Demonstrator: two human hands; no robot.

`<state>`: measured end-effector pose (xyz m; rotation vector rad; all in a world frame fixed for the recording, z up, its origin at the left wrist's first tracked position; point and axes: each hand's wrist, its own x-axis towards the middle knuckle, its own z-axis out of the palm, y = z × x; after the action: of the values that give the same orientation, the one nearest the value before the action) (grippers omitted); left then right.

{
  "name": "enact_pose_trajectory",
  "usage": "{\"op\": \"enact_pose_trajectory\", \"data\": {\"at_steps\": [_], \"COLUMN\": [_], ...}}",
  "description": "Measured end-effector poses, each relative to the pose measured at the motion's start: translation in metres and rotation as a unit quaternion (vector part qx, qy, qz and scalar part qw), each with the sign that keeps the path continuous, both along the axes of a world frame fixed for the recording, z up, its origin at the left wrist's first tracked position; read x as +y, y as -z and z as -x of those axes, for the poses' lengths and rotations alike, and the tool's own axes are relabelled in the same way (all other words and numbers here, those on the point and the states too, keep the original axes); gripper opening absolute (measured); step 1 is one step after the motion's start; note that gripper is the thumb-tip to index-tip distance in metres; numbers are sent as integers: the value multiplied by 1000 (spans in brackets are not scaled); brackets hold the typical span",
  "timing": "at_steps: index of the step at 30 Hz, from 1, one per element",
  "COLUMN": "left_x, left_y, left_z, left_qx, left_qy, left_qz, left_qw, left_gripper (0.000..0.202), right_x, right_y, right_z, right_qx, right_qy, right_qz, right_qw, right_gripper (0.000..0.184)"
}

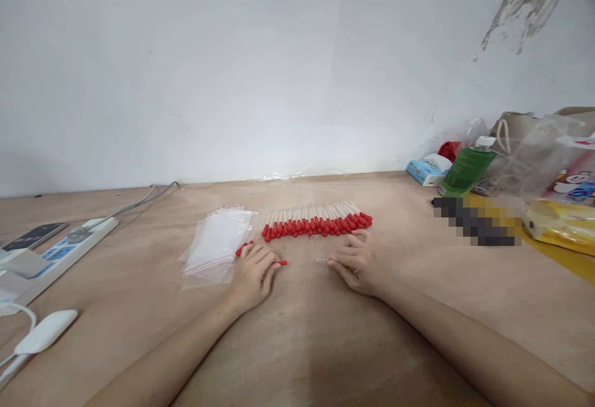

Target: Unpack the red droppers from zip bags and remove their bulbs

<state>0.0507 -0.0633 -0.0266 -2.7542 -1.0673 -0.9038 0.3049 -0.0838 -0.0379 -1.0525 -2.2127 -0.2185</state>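
A row of several glass droppers with red rubber bulbs (318, 223) lies across the middle of the wooden table (302, 345). My left hand (253, 274) is closed in a pinch on a red bulb, whose tip shows at its fingertips, and more red bulbs poke out behind its fingers. My right hand (357, 262) pinches the end of a clear glass tube (321, 261) that points toward the left hand. A few clear tubes lie just below the row. A stack of small clear zip bags (216, 246) rests left of my left hand.
A white power strip (65, 252) with a grey cable, a dark phone (35, 235) and a white charger (44, 331) sit at the left. At the right stand a green pouch (467, 170), a tissue pack (427, 170), plastic bags (534, 153) and yellow packaging (560, 224). A white wall rises behind.
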Motion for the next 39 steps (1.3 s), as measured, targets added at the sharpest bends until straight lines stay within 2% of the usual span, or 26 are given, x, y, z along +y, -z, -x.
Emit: {"op": "enact_pose_trajectory", "data": {"at_steps": [3, 6, 9, 12, 16, 20, 25, 29, 33, 35, 39], "left_x": [2, 4, 11, 22, 33, 36, 34, 28, 22, 20, 27], "left_y": [2, 3, 0, -6, -12, -13, -16, -18, -20, -21, -23], "left_z": [3, 0, 7, 27, 57, 65, 60, 54, 42, 34, 19], "left_qx": [-37, -100, -159, -179, -163, -110, -34, -23, -5, 10, 40], "left_qy": [8, 15, -46, -135, -239, -278, -285, -303, -269, -244, -203], "left_qz": [17, 29, 5, -6, 13, 30, 70, -6, -56, -53, -22], "left_qw": [999, 994, 986, 975, 957, 954, 955, 953, 962, 968, 978], "left_gripper": [16, 18, 23, 25, 27, 19, 23, 25, 20, 18, 17], "right_x": [3, 6, 9, 10, 10, 14, 20, 20, 19, 18, 16], "right_y": [1, 4, 7, 7, -2, -10, -8, -6, -7, -7, -9], "right_z": [-5, -3, -1, 1, 7, 21, 37, 42, 41, 41, 41], "right_qx": [17, 23, 64, 116, 150, 121, 26, -40, -66, -67, -61], "right_qy": [22, 28, 51, 55, 56, 61, 53, 72, 72, 63, 47], "right_qz": [13, 20, 15, -9, -45, -65, -71, -56, -29, -10, 14], "right_qw": [1000, 999, 997, 992, 986, 989, 996, 995, 995, 996, 997], "right_gripper": [22, 30, 27, 15, 17, 17, 19, 20, 20, 26, 50]}}
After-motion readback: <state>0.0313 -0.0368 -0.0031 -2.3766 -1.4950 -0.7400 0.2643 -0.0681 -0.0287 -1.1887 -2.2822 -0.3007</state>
